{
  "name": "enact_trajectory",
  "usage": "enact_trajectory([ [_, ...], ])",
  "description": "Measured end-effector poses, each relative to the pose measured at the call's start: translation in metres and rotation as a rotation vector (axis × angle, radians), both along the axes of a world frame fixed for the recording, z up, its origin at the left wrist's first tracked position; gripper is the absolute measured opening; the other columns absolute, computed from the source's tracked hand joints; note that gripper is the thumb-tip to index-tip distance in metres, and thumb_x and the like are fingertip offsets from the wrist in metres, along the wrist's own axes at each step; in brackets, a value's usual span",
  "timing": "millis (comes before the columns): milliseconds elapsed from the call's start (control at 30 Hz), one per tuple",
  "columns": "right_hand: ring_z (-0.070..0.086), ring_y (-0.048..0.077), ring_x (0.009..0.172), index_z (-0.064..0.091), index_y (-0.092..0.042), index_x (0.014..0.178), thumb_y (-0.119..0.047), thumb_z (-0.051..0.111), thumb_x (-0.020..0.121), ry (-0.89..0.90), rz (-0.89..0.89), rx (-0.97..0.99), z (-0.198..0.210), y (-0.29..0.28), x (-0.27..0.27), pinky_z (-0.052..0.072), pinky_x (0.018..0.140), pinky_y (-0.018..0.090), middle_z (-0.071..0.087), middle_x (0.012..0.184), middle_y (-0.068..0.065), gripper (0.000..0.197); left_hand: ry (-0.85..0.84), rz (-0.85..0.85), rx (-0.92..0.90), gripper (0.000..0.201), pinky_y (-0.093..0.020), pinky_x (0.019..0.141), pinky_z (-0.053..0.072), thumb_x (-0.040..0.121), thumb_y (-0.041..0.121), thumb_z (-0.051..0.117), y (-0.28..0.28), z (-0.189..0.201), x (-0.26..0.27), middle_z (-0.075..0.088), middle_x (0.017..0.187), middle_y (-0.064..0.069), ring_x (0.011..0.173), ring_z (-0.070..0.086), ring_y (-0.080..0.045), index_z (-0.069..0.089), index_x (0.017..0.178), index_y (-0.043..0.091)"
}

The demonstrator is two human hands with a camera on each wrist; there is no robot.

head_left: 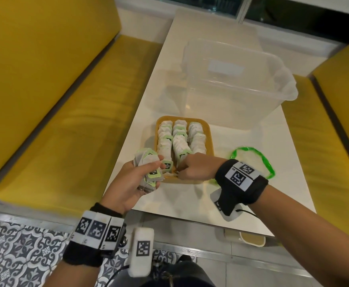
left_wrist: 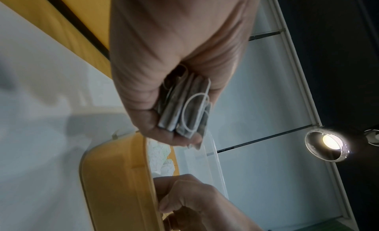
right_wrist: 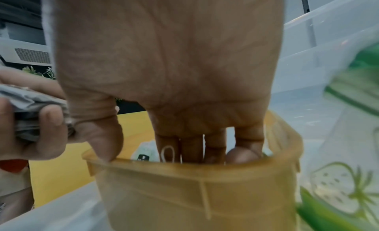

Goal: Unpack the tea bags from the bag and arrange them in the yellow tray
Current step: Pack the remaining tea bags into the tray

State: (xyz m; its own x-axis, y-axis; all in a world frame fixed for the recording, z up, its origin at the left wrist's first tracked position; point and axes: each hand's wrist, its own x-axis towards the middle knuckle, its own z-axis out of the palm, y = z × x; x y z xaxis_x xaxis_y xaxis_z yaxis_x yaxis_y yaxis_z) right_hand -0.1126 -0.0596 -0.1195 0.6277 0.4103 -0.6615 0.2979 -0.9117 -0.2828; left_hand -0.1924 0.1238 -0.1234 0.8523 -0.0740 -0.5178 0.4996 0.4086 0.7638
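On the white desk [head_left: 252,141] stands the shallow yellow plastic tray [head_left: 209,141], and inside it three rows of white paper tea bags with green tags [head_left: 181,139] stand close together. The left hand [head_left: 132,183] is held just beside the near left corner of the tray, above the desk edge; its fingers [head_left: 148,165] are curled round a small stack of grey-white tea bags [head_left: 148,172], and the thumb presses them from the other side. The right hand [head_left: 196,166] reaches into the near end of the tray — in the right wrist view its fingers [right_wrist: 213,147] point down past the rim, almost straight, with the thumb on the rim itself. A loop of white string lies against one finger, but whether the fingers pinch a bag I cannot tell. Just right of the tray lies the flat transparent plastic bag with a green edge [head_left: 267,162]. Behind the tray stands a large clear plastic storage box [head_left: 238,83]. Yellow benches [head_left: 45,100] stand at both sides of the desk.
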Motion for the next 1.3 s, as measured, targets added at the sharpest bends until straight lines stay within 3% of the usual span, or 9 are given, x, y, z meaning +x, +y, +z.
enact_trajectory([
  [300,0.06,0.022,0.088,0.073,-0.017,0.095,-0.041,0.055,0.086,0.05,-0.021,0.093,0.001,-0.004,0.007,0.048,0.081,0.035,0.068,0.095,0.008,0.031,0.004,0.004,0.008,0.023,-0.024,0.053,0.051,0.09,0.011,0.065,-0.001,-0.002,0.001,0.071,0.092,-0.009,0.07,0.062,-0.014,0.068,0.112,0.009],
  [467,0.053,0.013,0.07,0.065,-0.029,0.077,-0.029,0.058,0.089,0.064,0.004,0.13,-0.004,-0.007,0.012,0.041,0.068,0.025,0.06,0.073,-0.005,0.013,0.009,0.005,0.018,0.022,-0.025,0.054,0.051,0.089,0.012,0.065,-0.002,-0.004,0.002,0.07,0.092,-0.01,0.069,0.063,-0.014,0.068,0.11,0.009],
  [600,0.058,0.014,0.075,0.073,-0.019,0.101,-0.04,0.06,0.089,0.082,0.038,0.126,-0.005,-0.008,0.014,0.05,0.078,0.028,0.069,0.086,0.0,0.027,0.022,0.005,0.017,0.021,-0.026,0.054,0.051,0.089,0.012,0.065,-0.003,-0.006,0.001,0.071,0.09,-0.008,0.071,0.063,-0.014,0.069,0.109,0.009],
  [767,0.056,0.014,0.076,0.075,-0.011,0.1,-0.045,0.064,0.087,0.089,0.079,0.145,-0.004,-0.002,0.012,0.05,0.079,0.03,0.072,0.091,0.009,0.038,0.021,-0.002,0.029,0.019,-0.026,0.058,0.051,0.089,0.012,0.065,-0.004,-0.009,0.0,0.072,0.09,-0.007,0.07,0.063,-0.014,0.069,0.107,0.011],
  [900,0.054,0.016,0.062,0.072,-0.007,0.09,-0.036,0.063,0.087,-0.068,0.184,0.067,-0.007,0.006,0.007,0.048,0.063,0.028,0.067,0.077,0.008,0.03,0.016,0.003,0.027,0.018,-0.027,0.06,0.05,0.089,0.013,0.065,-0.003,-0.01,0.0,0.072,0.088,-0.006,0.069,0.063,-0.014,0.07,0.106,0.012],
  [1067,0.061,0.022,0.08,0.068,-0.017,0.108,-0.03,0.063,0.085,-0.284,0.253,-0.004,-0.008,0.007,-0.002,0.057,0.075,0.037,0.065,0.092,0.005,0.026,0.007,0.0,0.012,0.022,-0.025,0.055,0.051,0.09,0.012,0.064,-0.002,-0.01,-0.002,0.072,0.09,-0.006,0.068,0.065,-0.012,0.068,0.111,0.01],
  [1167,0.061,0.025,0.082,0.067,-0.019,0.106,-0.025,0.061,0.084,-0.367,0.245,0.007,-0.003,0.003,0.002,0.053,0.068,0.034,0.056,0.082,0.001,0.024,0.006,-0.006,0.014,0.023,-0.025,0.056,0.051,0.09,0.012,0.064,-0.003,-0.011,-0.002,0.072,0.09,-0.006,0.071,0.062,-0.013,0.068,0.112,0.01],
  [1267,0.052,0.021,0.074,0.066,-0.018,0.102,-0.028,0.06,0.083,-0.463,0.243,0.007,0.004,0.003,0.003,0.041,0.061,0.027,0.047,0.073,-0.003,0.023,0.003,-0.018,0.017,0.021,-0.025,0.057,0.051,0.09,0.012,0.063,-0.004,-0.01,-0.002,0.072,0.09,-0.005,0.071,0.062,-0.013,0.069,0.111,0.011],
  [1300,0.052,0.022,0.073,0.066,-0.017,0.101,-0.03,0.06,0.082,-0.486,0.248,0.006,0.005,0.003,0.002,0.042,0.061,0.027,0.049,0.072,-0.003,0.024,0.002,-0.02,0.018,0.021,-0.025,0.057,0.051,0.09,0.012,0.063,-0.005,-0.01,-0.002,0.072,0.09,-0.005,0.071,0.062,-0.013,0.069,0.11,0.011],
])
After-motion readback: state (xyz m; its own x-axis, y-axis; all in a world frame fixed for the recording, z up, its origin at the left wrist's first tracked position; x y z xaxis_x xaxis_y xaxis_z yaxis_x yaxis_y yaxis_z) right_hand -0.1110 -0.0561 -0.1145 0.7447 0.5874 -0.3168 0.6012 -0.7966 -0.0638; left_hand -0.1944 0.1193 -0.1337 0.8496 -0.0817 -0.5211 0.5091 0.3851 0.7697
